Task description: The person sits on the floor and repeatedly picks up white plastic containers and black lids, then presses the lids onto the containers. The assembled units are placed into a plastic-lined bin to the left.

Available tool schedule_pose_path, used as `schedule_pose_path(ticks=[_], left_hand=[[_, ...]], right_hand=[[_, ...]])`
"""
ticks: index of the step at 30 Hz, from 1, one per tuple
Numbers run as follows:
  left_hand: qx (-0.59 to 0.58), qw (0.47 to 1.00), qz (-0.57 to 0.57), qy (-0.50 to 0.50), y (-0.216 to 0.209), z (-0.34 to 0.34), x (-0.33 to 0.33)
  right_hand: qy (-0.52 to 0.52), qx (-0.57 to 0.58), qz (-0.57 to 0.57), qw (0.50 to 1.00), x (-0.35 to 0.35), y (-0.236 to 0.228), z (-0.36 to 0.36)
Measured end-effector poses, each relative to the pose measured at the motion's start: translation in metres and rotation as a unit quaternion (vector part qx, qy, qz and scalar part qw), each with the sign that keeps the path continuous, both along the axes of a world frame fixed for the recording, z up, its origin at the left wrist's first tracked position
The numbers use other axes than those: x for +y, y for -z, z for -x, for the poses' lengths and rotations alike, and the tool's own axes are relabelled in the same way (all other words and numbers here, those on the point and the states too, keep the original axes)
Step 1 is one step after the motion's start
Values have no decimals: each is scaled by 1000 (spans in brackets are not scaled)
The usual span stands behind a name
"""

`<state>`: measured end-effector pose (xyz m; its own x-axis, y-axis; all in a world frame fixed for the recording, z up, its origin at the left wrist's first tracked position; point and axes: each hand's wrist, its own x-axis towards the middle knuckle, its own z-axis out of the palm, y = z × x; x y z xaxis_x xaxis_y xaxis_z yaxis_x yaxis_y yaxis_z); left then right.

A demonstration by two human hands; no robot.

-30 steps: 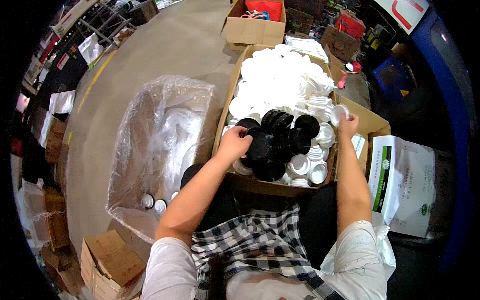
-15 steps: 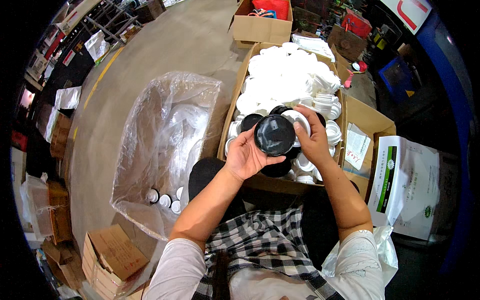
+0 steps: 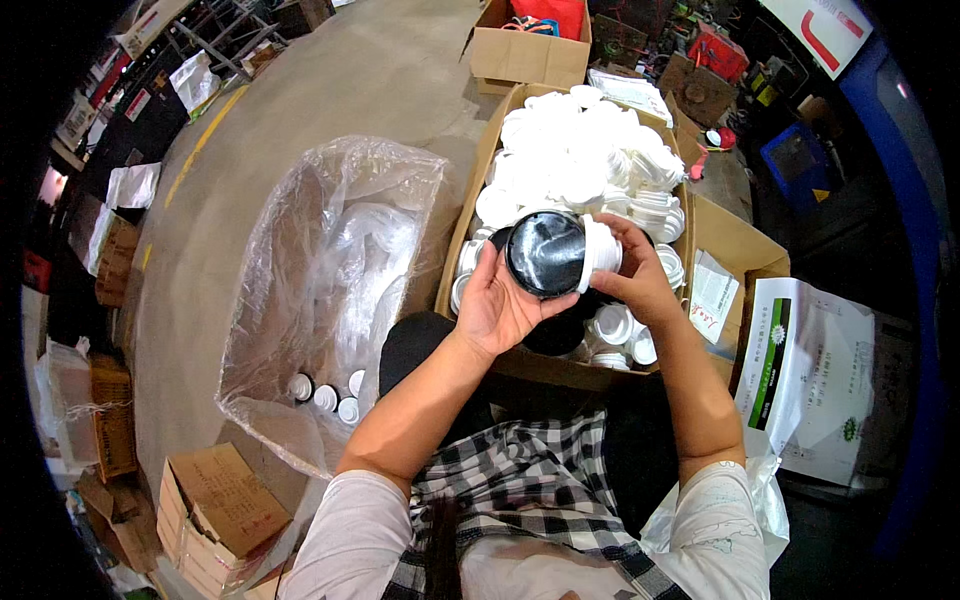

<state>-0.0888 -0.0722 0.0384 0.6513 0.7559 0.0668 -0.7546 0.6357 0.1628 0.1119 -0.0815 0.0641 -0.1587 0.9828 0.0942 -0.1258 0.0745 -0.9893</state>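
A round, shiny black lid (image 3: 545,252) is in my left hand (image 3: 492,312), its fingers and thumb closed around the lower left rim. With my right hand (image 3: 642,268) I grip a white ridged round cap (image 3: 601,256), seen nearly edge-on. The cap sits close against the right rim of the black lid; whether they touch is hard to tell. Under both hands is a cardboard box (image 3: 462,215) heaped with white caps (image 3: 570,150). More black lids (image 3: 553,338) lie in its near part, partly hidden by my hands.
Left of the box stands a carton lined with clear plastic (image 3: 290,230), a few white-topped black pieces (image 3: 325,398) at its bottom. A closed carton (image 3: 225,500) is at lower left. Another open box (image 3: 530,55) stands beyond, and a printed white sheet (image 3: 820,370) is on the right.
The white cap has turned from face-up to nearly edge-on and now sits at the black lid's right rim. The black lid has tilted and shifted slightly up and left.
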Motion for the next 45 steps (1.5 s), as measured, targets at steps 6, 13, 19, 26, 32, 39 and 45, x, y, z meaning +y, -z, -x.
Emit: schedule_pose_path(ticks=[6,13,19,26,32,39,45], left_hand=[[91,994,-20,-50,2,-3,2],[101,990,-58,-76,2,-10,-1],[161,970,-135,-123,-1,-18,-8],[189,961,-148,-135,2,-19,-7],[202,961,-135,-134,2,-17,-7],[225,950,-151,-153,4,-19,-5],[259,943,-145,-152,8,-18,-7]], right_hand=[[173,-323,-252,896,-16,-20,20],[176,-399,-342,832,-18,-19,29],[153,-406,-354,829,-19,-16,34],[145,-416,-354,825,-19,-17,35],[155,-394,-359,831,-22,-22,37],[162,-434,-357,811,-22,-22,39],[161,-425,-354,817,-21,-19,39]])
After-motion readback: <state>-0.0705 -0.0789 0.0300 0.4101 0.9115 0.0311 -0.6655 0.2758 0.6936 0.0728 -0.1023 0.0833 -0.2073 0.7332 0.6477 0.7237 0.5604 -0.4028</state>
